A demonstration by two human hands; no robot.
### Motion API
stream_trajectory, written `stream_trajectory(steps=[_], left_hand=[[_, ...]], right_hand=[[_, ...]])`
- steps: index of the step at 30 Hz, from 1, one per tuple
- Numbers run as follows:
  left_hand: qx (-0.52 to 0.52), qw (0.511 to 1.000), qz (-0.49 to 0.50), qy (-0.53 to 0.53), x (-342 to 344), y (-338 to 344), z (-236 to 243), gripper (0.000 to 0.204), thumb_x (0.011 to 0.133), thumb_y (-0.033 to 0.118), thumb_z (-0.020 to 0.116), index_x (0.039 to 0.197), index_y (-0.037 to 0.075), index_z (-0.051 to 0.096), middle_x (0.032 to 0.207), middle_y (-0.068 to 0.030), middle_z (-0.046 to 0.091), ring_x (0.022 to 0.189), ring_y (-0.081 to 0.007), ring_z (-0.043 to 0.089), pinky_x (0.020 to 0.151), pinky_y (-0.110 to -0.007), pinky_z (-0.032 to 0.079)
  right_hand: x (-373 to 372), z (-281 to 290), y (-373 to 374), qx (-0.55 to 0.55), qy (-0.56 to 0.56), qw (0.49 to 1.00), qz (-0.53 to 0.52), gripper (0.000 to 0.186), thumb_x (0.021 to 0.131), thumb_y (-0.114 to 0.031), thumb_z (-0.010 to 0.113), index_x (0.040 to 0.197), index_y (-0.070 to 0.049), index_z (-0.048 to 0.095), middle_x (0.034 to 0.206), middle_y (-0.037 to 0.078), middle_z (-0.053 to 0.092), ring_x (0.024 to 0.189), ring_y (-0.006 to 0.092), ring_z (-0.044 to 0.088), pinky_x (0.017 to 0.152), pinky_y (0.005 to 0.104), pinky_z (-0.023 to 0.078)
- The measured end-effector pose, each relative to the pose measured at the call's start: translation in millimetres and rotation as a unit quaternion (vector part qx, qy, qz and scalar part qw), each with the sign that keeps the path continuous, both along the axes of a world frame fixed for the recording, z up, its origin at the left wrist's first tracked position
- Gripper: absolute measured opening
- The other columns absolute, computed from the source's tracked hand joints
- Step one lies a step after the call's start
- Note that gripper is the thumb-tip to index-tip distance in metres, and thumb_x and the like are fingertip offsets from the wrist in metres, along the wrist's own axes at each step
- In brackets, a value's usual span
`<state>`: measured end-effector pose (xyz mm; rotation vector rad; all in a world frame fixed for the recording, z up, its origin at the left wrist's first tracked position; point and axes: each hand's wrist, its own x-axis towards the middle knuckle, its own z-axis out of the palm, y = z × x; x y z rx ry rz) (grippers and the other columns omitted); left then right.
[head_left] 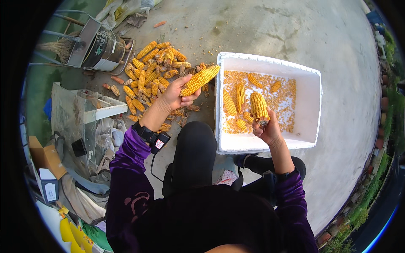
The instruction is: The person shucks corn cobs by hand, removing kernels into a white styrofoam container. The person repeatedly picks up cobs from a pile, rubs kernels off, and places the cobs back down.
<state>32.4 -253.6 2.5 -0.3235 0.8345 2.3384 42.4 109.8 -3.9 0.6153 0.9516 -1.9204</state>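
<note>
My left hand is closed round the lower end of a long yellow ear of corn, its tip pointing up and right toward the foam box's left rim. In my right hand is a second, shorter ear of corn, held upright over the box with its broken end downward. The white foam box contains loose kernels and several ears, among them one near the left wall. Beyond my left hand lies a heap of ears of corn on the concrete.
A metal bucket and a broom stand at the far left. Nearer are a worn clear-sided case and cardboard boxes. Plastic sacks lie at the back. Bricks and grass line the right edge.
</note>
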Motion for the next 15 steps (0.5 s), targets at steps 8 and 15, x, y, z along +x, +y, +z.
stream_trajectory(steps=[8,15], left_hand=[[-0.391,0.901,-0.102,0.159,-32,118,52,0.042,0.096,0.035,0.046,0.121,0.002,0.047,0.106,-0.0173,0.058,0.087,-0.0181,0.060,0.065,-0.034,0.051],[-0.464,0.851,-0.161,0.185,23,231,130,0.089,0.077,0.048,0.068,0.137,-0.001,0.024,0.115,-0.0185,0.052,0.092,-0.0211,0.059,0.065,-0.030,0.049]], right_hand=[[15,30,30,-0.074,0.062,0.995,-0.040,0.055,0.091,-0.054,0.035,0.100,-0.003,0.055,0.067,0.011,0.055,0.046,0.0134,0.041,0.043,0.0245,0.034],[45,101,32,0.078,0.248,0.965,0.015,0.050,0.095,-0.053,0.031,0.094,-0.007,0.052,0.061,0.003,0.049,0.042,0.0080,0.033,0.038,0.0204,0.025]])
